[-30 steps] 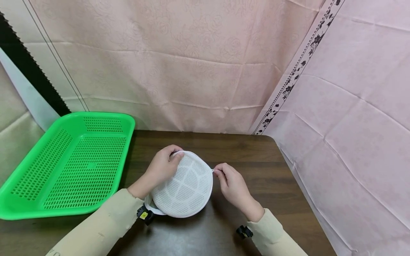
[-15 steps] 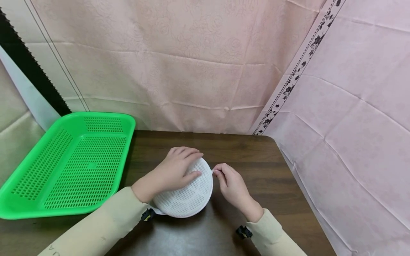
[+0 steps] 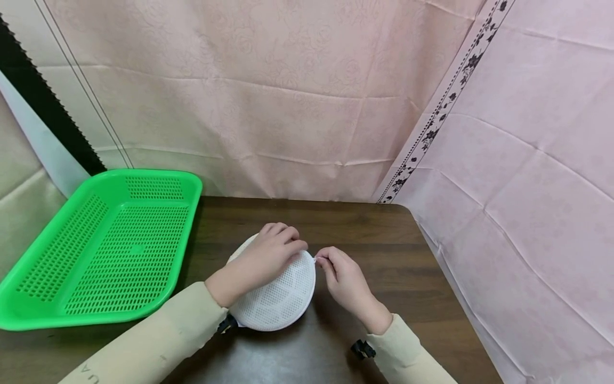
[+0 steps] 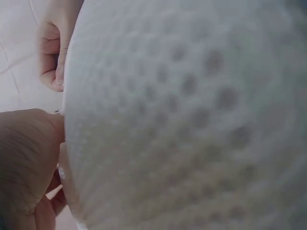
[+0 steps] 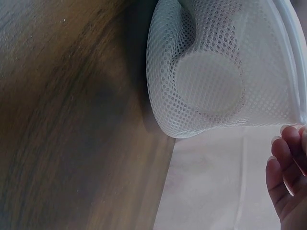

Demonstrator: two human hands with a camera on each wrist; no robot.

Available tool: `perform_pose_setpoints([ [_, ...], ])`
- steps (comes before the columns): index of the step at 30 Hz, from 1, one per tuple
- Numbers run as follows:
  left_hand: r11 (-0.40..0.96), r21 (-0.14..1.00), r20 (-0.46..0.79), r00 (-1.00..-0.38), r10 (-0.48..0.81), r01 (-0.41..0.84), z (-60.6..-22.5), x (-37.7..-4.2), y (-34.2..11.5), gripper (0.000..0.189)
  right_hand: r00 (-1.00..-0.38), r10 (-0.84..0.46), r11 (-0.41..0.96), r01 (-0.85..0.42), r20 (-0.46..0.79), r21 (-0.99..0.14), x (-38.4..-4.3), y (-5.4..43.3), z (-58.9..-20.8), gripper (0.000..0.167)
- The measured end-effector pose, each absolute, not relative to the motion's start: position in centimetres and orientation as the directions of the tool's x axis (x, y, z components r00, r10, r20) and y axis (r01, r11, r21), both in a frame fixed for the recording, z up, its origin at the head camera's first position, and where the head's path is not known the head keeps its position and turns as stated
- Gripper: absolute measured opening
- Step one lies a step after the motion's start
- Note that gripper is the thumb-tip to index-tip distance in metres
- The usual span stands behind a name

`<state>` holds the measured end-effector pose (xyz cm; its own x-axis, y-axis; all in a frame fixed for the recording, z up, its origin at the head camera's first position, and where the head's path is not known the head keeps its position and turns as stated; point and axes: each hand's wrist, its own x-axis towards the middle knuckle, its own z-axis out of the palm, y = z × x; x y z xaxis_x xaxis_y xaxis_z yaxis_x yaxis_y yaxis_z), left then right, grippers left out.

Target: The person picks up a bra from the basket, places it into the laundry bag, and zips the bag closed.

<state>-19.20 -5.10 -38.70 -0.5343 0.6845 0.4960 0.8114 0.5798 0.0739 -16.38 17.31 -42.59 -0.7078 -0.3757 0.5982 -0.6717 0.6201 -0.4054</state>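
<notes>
A round white mesh laundry bag stands on the dark wooden table, its flat perforated lid uppermost. My left hand lies over the lid, with bent fingers gripping the far rim. Close by, at the right edge, my right hand pinches a small zipper pull. From the right wrist view, the bag's soft mesh side shows a pale round shape through it; whether that is inside the bag I cannot tell. White zipper tape runs along the rim. The lid fills most of the left wrist view, blurred.
To the left sits a large green plastic basket with a perforated floor. Pale patterned cloth hangs behind the table and along its right side.
My left hand let go of the upper-left rim, swept right across the lid with spread fingers, then bent them at the far rim. The bag shifted slightly left; my right hand keeps its pinch.
</notes>
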Motion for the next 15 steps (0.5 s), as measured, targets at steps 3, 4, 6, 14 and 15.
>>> perform_pose_setpoints([
  [3, 0.574, 0.053, 0.518, -0.514, 0.684, 0.817, -38.99, -19.32, -5.09, 0.013, -0.708, -0.379, 0.618, -0.673, 0.596, -0.407, -16.35, 17.28, -42.65, 0.008],
  [4, 0.574, 0.046, 0.523, -0.509, 0.683, 0.817, -39.05, -19.35, -5.09, 0.013, -0.709, -0.379, 0.617, -0.673, 0.595, -0.408, -16.34, 17.27, -42.69, 0.006],
  [6, 0.577, 0.034, 0.532, -0.503, 0.681, 0.816, -39.1, -19.38, -5.1, 0.012, -0.713, -0.381, 0.617, -0.671, 0.589, -0.412, -16.31, 17.27, -42.75, 0.005],
  [14, 0.601, 0.043, 0.571, -0.514, 0.641, 0.798, -39.4, -19.31, -5.11, 0.011, -0.731, -0.384, 0.611, -0.66, 0.565, -0.438, -16.19, 17.27, -42.92, 0.005],
  [15, 0.605, 0.046, 0.574, -0.517, 0.635, 0.795, -39.43, -19.29, -5.11, 0.011, -0.734, -0.384, 0.612, -0.657, 0.561, -0.441, -16.19, 17.26, -42.94, 0.005],
])
